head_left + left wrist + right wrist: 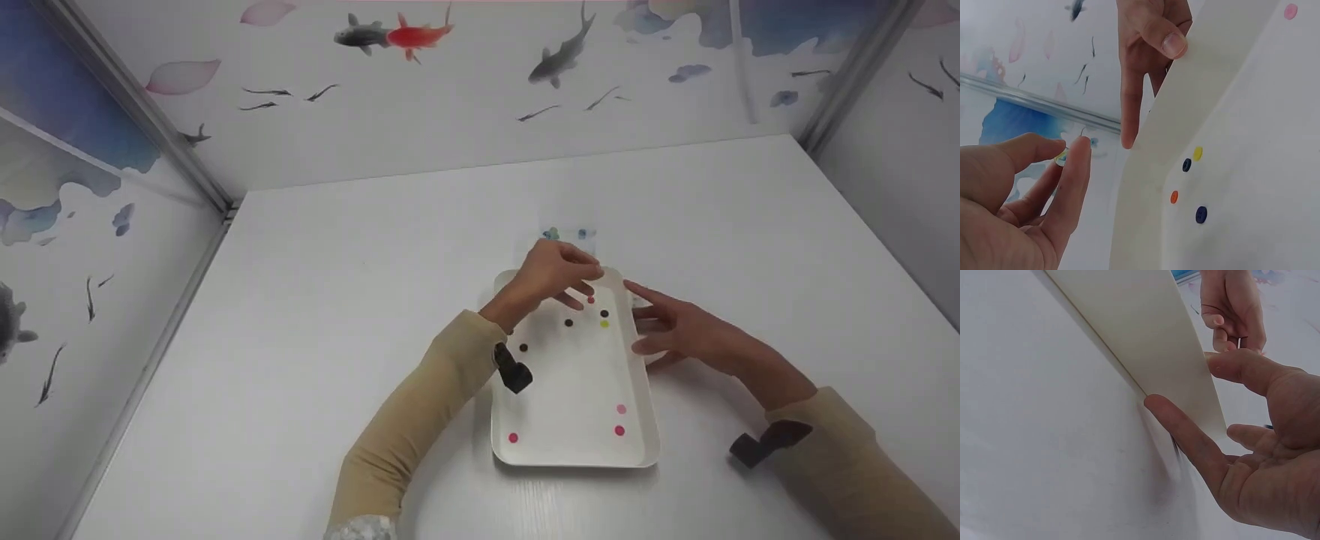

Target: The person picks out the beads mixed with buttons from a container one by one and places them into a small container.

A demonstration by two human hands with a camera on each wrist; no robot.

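A white rectangular tray (559,405) lies on the table with several small coloured buttons in it, among them a yellow button (1198,153), an orange-red button (1174,197) and a dark blue button (1201,215). Above the tray's far end, my left hand (559,270) pinches a small shiny yellow-green piece (1060,158) between thumb and finger; its exact kind is mostly hidden. Spread, fairly straight fingers of my right hand (686,330) touch the tray's right wall (1145,332) from outside, the thumb at its rim.
A small clear printed packet (585,236) lies just behind the tray. Another pale item (637,301) is partly hidden beyond the right hand. The white table (315,337) is enclosed by panels painted with fish (420,36).
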